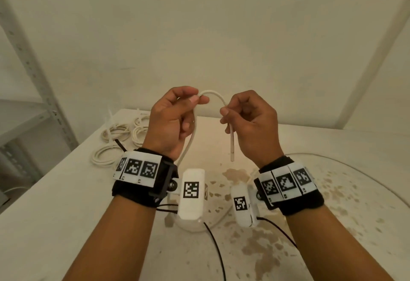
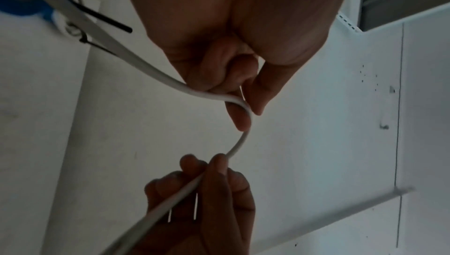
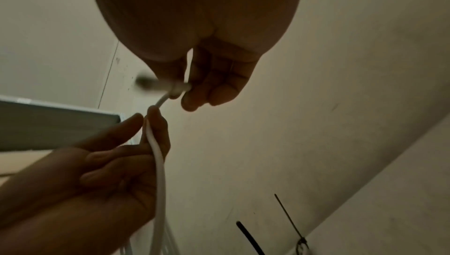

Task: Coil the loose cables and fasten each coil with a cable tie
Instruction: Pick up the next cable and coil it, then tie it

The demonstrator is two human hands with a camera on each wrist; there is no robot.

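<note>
I hold a white cable (image 1: pixel 214 93) up above the table, bent into a small arch between both hands. My left hand (image 1: pixel 199 101) pinches it at the arch's left end; from there the cable runs down past my wrist toward the table. My right hand (image 1: pixel 224 115) pinches the arch's right side, and the short free end (image 1: pixel 232 147) hangs straight down. The left wrist view shows the cable (image 2: pixel 241 141) curving from my left hand (image 2: pixel 243 109) to the right hand's fingers (image 2: pixel 216 165). In the right wrist view the cable (image 3: pixel 159 163) lies along the left hand's fingers (image 3: pixel 155 120).
Three coiled white cables (image 1: pixel 115 134) lie at the table's far left, one with a black cable tie (image 1: pixel 119 144) sticking out. A loose cable (image 1: pixel 332 161) curves across the stained tabletop (image 1: pixel 266 247) at the right. A metal shelf (image 1: pixel 33 70) stands to the left.
</note>
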